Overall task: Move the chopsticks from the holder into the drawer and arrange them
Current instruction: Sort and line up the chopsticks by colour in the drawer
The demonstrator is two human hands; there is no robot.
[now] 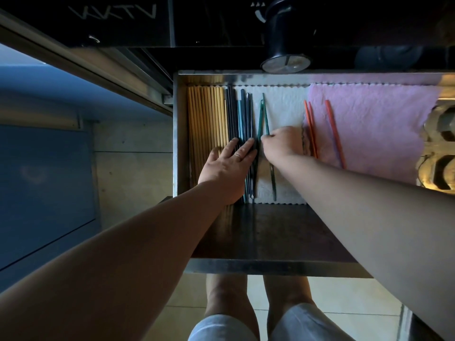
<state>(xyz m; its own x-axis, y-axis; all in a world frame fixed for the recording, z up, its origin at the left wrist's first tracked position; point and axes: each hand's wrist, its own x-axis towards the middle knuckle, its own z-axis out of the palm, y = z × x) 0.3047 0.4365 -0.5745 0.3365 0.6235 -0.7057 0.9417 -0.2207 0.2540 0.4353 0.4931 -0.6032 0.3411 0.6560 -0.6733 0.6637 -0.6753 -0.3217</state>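
The drawer (270,267) is pulled out below me. Several wooden chopsticks (206,119) lie in a tight row at its left side, with dark blue chopsticks (234,114) packed beside them. My left hand (229,166) lies flat, fingers spread, pressing on the dark blue ones. My right hand (283,143) pinches two green chopsticks (263,116) that cross near their far ends over a white cloth (285,107). Three orange chopsticks (332,129) lie loose on a pink cloth (374,119). A black cylindrical holder (285,33) stands on the counter above the drawer.
A golden embossed object (440,148) fills the drawer's right end. The front part of the drawer bottom (270,232) is bare dark wood. A blue cabinet front (44,188) is at the left. My legs and tiled floor (344,299) show below.
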